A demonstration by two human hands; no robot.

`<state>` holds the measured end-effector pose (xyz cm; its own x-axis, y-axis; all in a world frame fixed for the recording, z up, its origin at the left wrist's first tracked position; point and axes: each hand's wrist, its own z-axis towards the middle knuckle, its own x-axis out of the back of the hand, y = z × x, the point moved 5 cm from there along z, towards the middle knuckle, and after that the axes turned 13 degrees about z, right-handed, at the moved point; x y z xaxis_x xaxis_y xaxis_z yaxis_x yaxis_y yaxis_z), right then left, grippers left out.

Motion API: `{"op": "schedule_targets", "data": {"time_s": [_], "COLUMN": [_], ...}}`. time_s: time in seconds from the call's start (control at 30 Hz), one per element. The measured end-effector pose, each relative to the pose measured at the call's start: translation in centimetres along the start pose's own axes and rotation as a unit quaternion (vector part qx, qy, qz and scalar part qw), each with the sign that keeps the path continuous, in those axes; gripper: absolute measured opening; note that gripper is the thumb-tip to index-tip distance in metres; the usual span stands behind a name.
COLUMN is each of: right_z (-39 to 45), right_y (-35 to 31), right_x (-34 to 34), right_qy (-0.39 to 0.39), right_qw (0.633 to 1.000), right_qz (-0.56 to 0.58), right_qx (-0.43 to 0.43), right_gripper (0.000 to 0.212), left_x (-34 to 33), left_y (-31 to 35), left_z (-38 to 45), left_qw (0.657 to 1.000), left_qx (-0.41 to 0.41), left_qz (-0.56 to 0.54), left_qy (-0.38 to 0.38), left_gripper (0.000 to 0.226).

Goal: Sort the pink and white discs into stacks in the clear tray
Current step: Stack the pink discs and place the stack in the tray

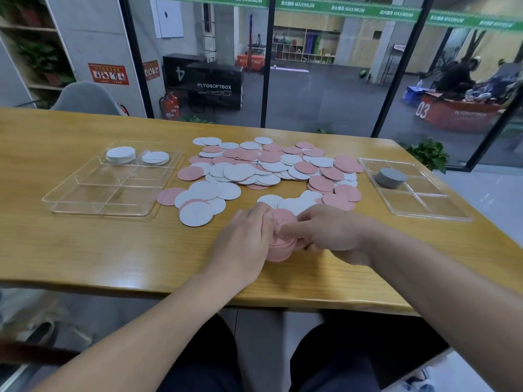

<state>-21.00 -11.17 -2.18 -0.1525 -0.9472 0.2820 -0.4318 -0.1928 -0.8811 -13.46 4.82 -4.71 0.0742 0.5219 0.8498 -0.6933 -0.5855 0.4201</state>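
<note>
Our bare arms and dark trousers

We see both of our forearms uncovered from the lower edge of the view up to the wrists, with no sleeve showing on either one. Our left hand (243, 236) and right hand (331, 230) wear no gloves, rings, watch or bands that we can make out. Our fingers (288, 229) are bare too, and their nails are too blurred for us to describe. Below the arms, our legs are clad in dark trousers (209, 360), close to black or deep navy, plain in cut, with no pattern, seams or markings that we can tell at this sharpness.
</note>
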Motion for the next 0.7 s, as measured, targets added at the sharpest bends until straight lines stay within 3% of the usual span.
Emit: {"op": "schedule_targets", "data": {"time_s": [0.1,0.2,0.27,0.4,0.53,0.7], "right_z": [-0.6,-2.3,-2.8,-3.0,-2.9,-3.1], "right_y": [1.1,2.0,3.0,4.2,4.8,4.7], "right_x": [0.6,1.4,1.0,0.0,-1.0,-1.6], "right_qy": [0.043,0.105,0.093,0.097,0.110,0.118], "right_qw": [0.995,0.961,0.943,0.927,0.911,0.891], "right_qz": [0.037,-0.052,-0.081,-0.129,-0.235,-0.294], "right_qx": [0.082,0.252,0.309,0.338,0.321,0.326], "right_gripper": [0.037,0.051,0.058,0.070,0.086,0.084], "left_x": [0.4,1.2,1.2,-0.2,-1.1,-1.5], "left_y": [-1.3,-2.2,-1.8,-0.7,0.2,1.1], "left_z": [0.2,-0.3,-0.8,-1.7,-2.2,-2.3], "left_qw": [0.986,0.965,0.969,0.984,0.994,0.994], "left_qx": [0.032,0.023,-0.008,-0.016,-0.002,-0.009], "left_qz": [-0.157,-0.237,-0.215,-0.145,-0.013,0.029], "left_qy": [-0.045,-0.110,-0.125,-0.101,-0.105,-0.105], "left_gripper": [0.021,0.050,0.059,0.066,0.093,0.096]}}
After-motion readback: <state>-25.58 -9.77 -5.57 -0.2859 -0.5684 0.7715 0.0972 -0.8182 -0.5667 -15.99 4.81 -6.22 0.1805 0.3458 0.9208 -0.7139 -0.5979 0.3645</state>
